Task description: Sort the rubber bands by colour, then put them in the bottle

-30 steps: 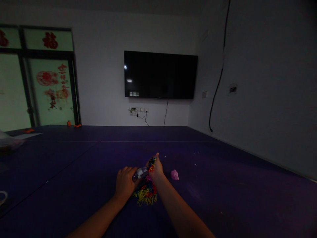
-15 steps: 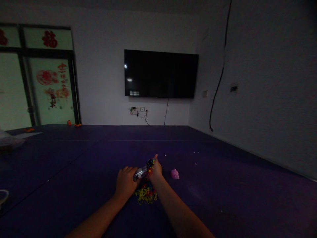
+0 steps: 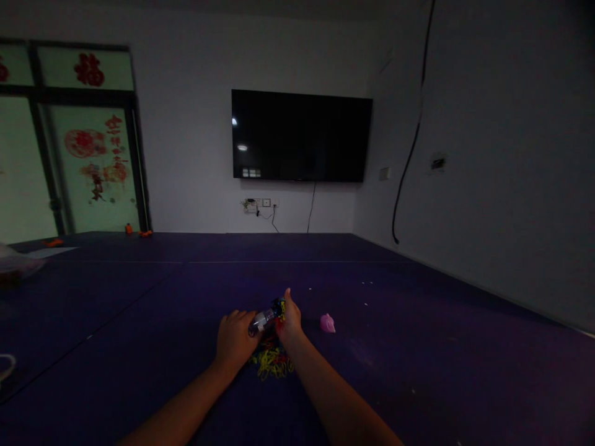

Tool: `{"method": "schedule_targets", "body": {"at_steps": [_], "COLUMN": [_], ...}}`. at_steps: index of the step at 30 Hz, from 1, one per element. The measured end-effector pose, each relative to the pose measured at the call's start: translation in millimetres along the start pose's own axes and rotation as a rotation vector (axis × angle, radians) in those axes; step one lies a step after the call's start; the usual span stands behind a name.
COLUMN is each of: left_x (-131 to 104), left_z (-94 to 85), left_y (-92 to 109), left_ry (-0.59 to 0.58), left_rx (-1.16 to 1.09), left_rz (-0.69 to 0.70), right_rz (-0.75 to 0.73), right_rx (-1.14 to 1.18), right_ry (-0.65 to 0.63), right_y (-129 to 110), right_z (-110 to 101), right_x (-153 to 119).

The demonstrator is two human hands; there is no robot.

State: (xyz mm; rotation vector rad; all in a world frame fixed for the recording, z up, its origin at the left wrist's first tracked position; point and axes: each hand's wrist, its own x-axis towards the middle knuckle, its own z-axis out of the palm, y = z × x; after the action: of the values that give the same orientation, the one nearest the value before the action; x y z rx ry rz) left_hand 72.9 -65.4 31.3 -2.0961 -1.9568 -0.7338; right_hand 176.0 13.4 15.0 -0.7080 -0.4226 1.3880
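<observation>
My left hand [image 3: 233, 337] is closed around a small clear plastic bottle [image 3: 263, 321], which lies tilted with its mouth toward the right. At that mouth my right hand [image 3: 291, 323] is cupped, thumb up, against a clump of small coloured rubber bands [image 3: 280, 310]; its fingers are mostly hidden. Below and between the hands, a pile of loose rubber bands [image 3: 272, 363], mainly yellow with some red and blue, lies on the purple mat. A pink rounded piece [image 3: 327, 323], perhaps a cap, sits to the right of my right hand.
The purple floor mat [image 3: 418, 347] runs to the walls, with white specks on it. Orange objects [image 3: 145, 233] stand near the glass door [image 3: 97, 161]. A plastic bag [image 3: 18, 263] and a white ring [image 3: 6, 365] lie at left. A television [image 3: 302, 136] hangs ahead; a cable [image 3: 408, 167] hangs at right.
Both hands stay at the bottle; my right hand has shifted very slightly left, and fewer bands show between bottle and palm. The view has tilted a little.
</observation>
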Motion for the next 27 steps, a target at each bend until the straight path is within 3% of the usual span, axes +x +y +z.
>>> {"method": "schedule_targets", "body": {"at_steps": [10,17,27], "left_x": [-0.2,-0.2,0.2], "left_z": [0.7,-0.1,1.0], "left_y": [-1.0,0.8,-1.1], "left_ry": [-0.004,0.001,-0.002], "left_rx": [0.010,0.014,0.021], "left_rz": [0.012,0.020,0.013], "right_rz": [-0.032,-0.092,-0.039], "right_rx": [-0.034,-0.025,-0.033], "right_ry": [0.030,-0.038,-0.070], "right_y": [-0.3,-2.3,-0.7], "right_z": [2.5,3.8,3.7], "right_x": [-2.1,-8.7,-7.2]}}
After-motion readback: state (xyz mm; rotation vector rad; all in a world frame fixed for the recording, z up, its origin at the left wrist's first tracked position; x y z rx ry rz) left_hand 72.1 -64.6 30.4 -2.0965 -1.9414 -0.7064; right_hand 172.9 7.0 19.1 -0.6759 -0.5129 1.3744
